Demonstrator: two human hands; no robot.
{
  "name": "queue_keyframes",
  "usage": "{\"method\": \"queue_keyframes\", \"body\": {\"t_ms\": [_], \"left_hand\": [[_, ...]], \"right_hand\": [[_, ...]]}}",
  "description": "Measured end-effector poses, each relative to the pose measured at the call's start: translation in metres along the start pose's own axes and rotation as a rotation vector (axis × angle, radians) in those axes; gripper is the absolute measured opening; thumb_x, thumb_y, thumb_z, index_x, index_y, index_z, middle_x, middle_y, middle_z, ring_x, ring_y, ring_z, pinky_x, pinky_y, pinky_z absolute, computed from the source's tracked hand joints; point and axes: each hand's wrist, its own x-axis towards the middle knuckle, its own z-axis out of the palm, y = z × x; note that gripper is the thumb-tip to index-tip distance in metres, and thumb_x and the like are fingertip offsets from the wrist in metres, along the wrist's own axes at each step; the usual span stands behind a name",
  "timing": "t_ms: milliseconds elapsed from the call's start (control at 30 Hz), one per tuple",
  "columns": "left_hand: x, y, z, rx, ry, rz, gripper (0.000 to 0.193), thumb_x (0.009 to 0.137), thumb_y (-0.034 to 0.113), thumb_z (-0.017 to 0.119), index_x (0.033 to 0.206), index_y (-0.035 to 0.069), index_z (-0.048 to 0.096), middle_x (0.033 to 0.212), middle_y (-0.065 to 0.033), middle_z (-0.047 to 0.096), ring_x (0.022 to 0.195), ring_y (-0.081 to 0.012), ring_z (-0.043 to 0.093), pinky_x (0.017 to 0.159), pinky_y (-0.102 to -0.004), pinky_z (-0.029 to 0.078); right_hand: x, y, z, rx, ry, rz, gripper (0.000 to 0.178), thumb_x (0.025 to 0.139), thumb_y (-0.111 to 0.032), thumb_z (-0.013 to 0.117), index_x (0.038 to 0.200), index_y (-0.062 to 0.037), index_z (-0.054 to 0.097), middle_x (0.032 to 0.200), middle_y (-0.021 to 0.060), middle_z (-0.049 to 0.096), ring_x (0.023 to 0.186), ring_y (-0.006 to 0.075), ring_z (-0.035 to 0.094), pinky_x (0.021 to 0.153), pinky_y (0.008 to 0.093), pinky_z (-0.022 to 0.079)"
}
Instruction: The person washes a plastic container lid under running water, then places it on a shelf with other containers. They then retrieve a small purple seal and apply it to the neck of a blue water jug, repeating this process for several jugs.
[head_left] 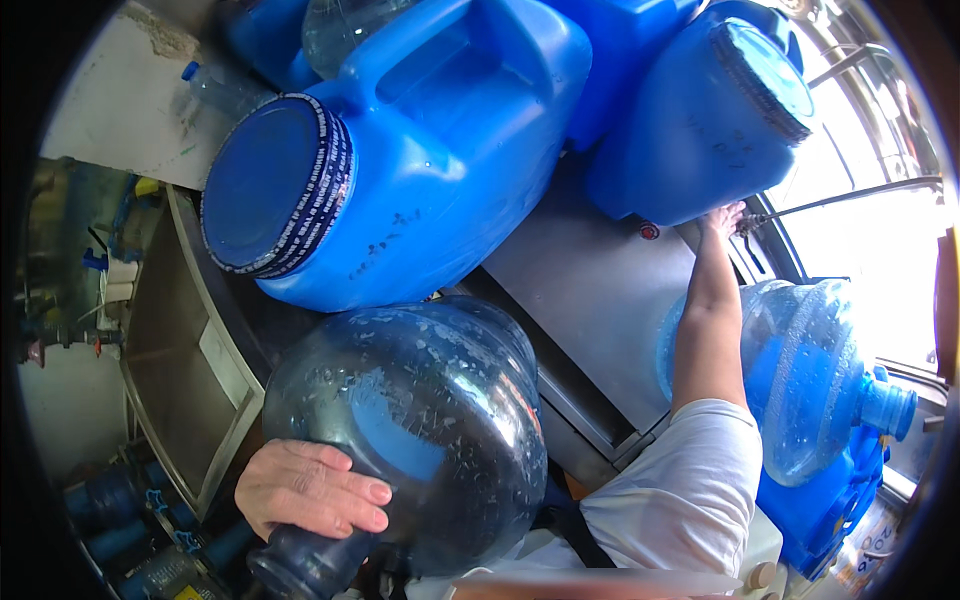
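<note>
A large clear water bottle, scuffed and tilted with its neck toward me on the left, lies against my body. My left hand is closed over its neck, fingers wrapped across the top. My right arm is stretched far forward over the steel counter. At its end my right hand is beside a metal rod fitting, just below a blue jug; its fingers look stretched out, though they are small in view. A red button is left of that hand.
A big blue jug with a handle lies in front of the clear bottle. Right of my arm is a light-blue water bottle on its side above a blue container. A steel basin stands left, with more bottles below.
</note>
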Motion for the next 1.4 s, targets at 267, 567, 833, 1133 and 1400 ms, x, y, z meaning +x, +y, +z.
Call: {"method": "queue_keyframes", "body": {"t_ms": [267, 567, 833, 1133, 1400], "left_hand": [[0.004, -0.008, -0.025, -0.130, -0.267, 0.013, 0.009, 0.097, 0.010, 0.056, 0.100, 0.002, 0.058, 0.111, -0.0187, 0.070, 0.111, -0.0288, 0.066, 0.109, -0.0351, 0.037], [0.009, 0.012, 0.022, 0.063, 0.184, -0.100, 0.025, 0.077, 0.032, 0.077, 0.086, 0.013, 0.062, 0.089, -0.0092, 0.074, 0.093, -0.0277, 0.072, 0.089, -0.0363, 0.050], [0.050, 0.031, 0.065, -0.069, 0.349, -0.020, 0.058, 0.059, 0.000, 0.082, 0.112, 0.000, 0.058, 0.103, -0.0111, 0.068, 0.104, -0.0268, 0.066, 0.095, -0.0416, 0.049], [0.152, 0.005, 0.120, 0.070, 0.690, 0.002, 0.054, 0.063, 0.017, 0.083, 0.110, 0.005, 0.059, 0.095, -0.0096, 0.069, 0.085, -0.0204, 0.068, 0.078, -0.0320, 0.053], [0.226, -0.014, 0.136, 0.202, 0.749, -0.061, 0.057, 0.061, 0.024, 0.087, 0.104, 0.004, 0.055, 0.094, -0.0216, 0.068, 0.087, -0.0411, 0.066, 0.076, -0.0432, 0.053]], "right_hand": [[0.005, 0.002, -0.009, 0.009, 0.194, -0.254, 0.056, 0.089, -0.034, 0.061, 0.134, -0.0031, 0.051, 0.146, 0.0271, 0.037, 0.136, 0.0430, 0.035, 0.106, 0.0482, 0.041], [-0.068, -0.023, 0.013, 0.437, 0.510, 0.067, 0.049, 0.077, -0.021, 0.073, 0.118, -0.0067, 0.052, 0.121, 0.0168, 0.055, 0.115, 0.0357, 0.052, 0.100, 0.0491, 0.040], [-0.229, -0.004, -0.023, 0.845, 0.278, -0.074, 0.053, 0.073, -0.012, 0.066, 0.124, -0.0059, 0.052, 0.120, 0.0198, 0.058, 0.114, 0.0396, 0.052, 0.101, 0.0451, 0.040], [-0.317, 0.089, -0.015, 1.268, -0.177, 0.097, 0.052, 0.083, -0.015, 0.066, 0.130, -0.0015, 0.049, 0.123, 0.0184, 0.062, 0.109, 0.0316, 0.061, 0.093, 0.0392, 0.048], [-0.416, 0.093, -0.032, 0.893, 0.070, 0.267, 0.047, 0.087, -0.015, 0.062, 0.130, -0.0010, 0.047, 0.123, 0.0240, 0.056, 0.114, 0.0336, 0.055, 0.096, 0.0437, 0.044]]}}
